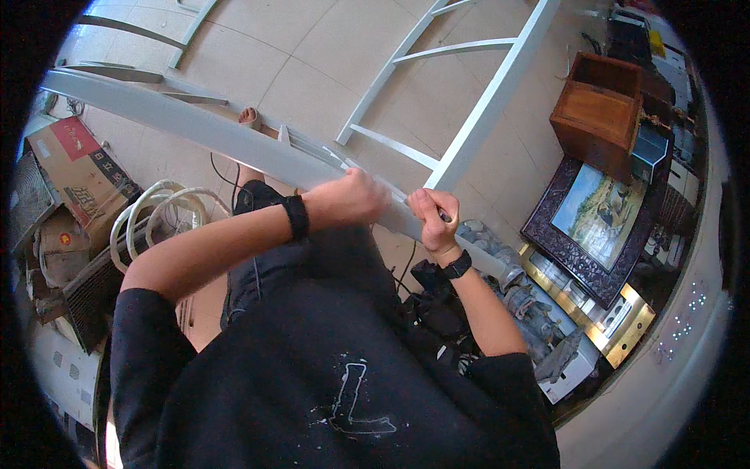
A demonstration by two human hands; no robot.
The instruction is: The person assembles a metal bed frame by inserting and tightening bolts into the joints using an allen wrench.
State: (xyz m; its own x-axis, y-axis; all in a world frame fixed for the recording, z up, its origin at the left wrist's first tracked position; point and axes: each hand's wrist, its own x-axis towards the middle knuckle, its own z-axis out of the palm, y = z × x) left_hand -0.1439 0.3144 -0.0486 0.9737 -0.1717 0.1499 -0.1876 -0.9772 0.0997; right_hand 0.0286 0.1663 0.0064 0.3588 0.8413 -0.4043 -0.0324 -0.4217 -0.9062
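Note:
A long pale grey metal beam [195, 125] slants from the far left down to the middle, just in front of my body. My left hand [351, 197] is closed in a fist over this beam; motion blurs its knuckles, and whatever it holds is hidden. Close to the beam's near end, my right hand [434, 219] is clenched with the thumb up. A small dark rounded end shows between its thumb and fingers, but the rest of that thing is covered. Past my right hand, a ladder-like pale metal frame [478, 129] with crossbars reaches away over the floor.
Cardboard boxes [78, 176] and a coiled white hose [160, 211] lie at the left. On the right are a wooden cabinet [598, 109], a dark-framed picture [598, 215] and grey wrapped bundles [539, 313]. Another metal frame piece [191, 35] lies on the tiled floor [289, 55].

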